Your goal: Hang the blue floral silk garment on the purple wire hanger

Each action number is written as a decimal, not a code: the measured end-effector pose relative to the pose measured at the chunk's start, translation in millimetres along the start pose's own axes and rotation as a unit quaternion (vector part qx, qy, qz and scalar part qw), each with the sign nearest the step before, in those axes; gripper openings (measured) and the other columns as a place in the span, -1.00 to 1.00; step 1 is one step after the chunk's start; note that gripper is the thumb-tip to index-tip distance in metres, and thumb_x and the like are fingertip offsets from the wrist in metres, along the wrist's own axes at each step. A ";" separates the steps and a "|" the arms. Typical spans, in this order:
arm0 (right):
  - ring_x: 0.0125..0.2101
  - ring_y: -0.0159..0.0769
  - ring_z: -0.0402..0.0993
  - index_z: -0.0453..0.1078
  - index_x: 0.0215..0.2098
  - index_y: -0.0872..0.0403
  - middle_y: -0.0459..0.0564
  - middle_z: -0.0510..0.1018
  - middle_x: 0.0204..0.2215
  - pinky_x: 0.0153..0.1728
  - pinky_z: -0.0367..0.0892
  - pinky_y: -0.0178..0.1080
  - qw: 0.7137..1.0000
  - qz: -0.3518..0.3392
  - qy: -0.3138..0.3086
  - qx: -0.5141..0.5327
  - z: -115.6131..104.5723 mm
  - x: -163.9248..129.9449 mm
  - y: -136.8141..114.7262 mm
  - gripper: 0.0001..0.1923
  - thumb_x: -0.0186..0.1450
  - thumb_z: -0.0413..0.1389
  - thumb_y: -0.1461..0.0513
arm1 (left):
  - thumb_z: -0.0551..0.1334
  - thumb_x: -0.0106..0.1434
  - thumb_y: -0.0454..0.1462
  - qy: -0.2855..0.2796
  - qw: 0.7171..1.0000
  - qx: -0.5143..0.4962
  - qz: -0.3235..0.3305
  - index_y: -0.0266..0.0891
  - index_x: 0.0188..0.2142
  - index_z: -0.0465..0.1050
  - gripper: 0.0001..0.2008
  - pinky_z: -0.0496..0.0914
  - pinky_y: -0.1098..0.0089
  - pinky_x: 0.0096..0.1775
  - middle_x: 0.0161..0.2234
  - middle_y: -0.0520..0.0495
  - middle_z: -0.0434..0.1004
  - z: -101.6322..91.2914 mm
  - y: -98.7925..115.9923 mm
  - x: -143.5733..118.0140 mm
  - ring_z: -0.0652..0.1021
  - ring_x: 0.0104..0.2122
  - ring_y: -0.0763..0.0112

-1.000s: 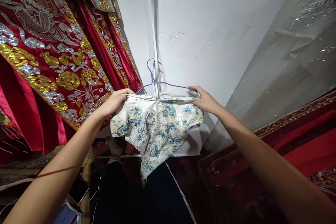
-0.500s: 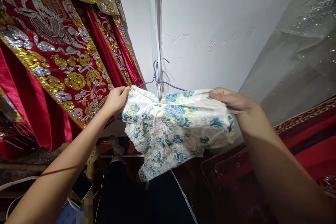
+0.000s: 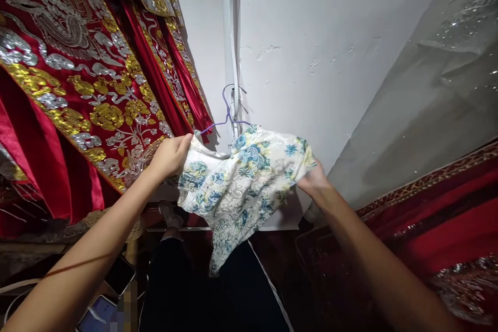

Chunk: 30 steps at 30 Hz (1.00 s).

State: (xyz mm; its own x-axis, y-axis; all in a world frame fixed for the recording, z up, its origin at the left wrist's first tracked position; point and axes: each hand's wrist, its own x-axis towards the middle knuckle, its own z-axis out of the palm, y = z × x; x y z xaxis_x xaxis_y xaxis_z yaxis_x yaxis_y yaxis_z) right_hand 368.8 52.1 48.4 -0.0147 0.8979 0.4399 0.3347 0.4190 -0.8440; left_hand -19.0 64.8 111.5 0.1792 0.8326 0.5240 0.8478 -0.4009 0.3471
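Left hand (image 3: 169,155) at 9 o'clock of the floral garment (image 3: 237,181), fingers pinched shut on its shoulder edge, same spot as half a second ago. Right hand (image 3: 313,181) now at 3 o'clock and lower, dropped from the top edge to beneath the sleeve hem, fingers tucked under the cloth and gripping it, though the fingertips are hidden so the exact pinch cannot be made out. Garment hanging in mid-frame on a purple wire hanger (image 3: 227,114), hook caught at 12 o'clock by the white strip (image 3: 233,36) running down the wall (image 3: 330,36). Cloth bunched narrower than before, right side folded in rather than spread flat, tail trailing toward 6 o'clock over dark trousers (image 3: 187,290). Red robe with gold and silver embroidery (image 3: 78,88) hanging at 10 o'clock, just beside the left hand. Grey sequinned fabric (image 3: 436,88) at 2 o'clock, red cloth (image 3: 447,223) at 4 o'clock. Two phones (image 3: 109,290) at 7 o'clock, near the left forearm
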 end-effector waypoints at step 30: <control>0.18 0.14 0.28 -0.15 0.47 0.10 0.23 0.31 0.21 0.18 0.27 0.10 0.910 -0.308 -0.078 -0.265 85.9 -44.6 -82.0 0.05 0.13 0.24 0.17 | 0.13 0.33 0.17 -0.092 0.818 -0.567 0.030 -0.24 -0.25 0.54 -0.47 0.51 0.21 -0.07 -0.21 -0.18 0.60 -30.9 144.9 -38.0 0.61 -0.15 0.19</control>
State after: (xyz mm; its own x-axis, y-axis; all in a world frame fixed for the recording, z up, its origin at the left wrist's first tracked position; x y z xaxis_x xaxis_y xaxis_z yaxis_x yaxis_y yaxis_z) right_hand 261.0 -10.8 71.7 -0.4730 0.5403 0.6960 0.6253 0.7623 -0.1668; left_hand 81.6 -36.7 165.9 0.3635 0.8005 0.4765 -0.1554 -0.4522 0.8782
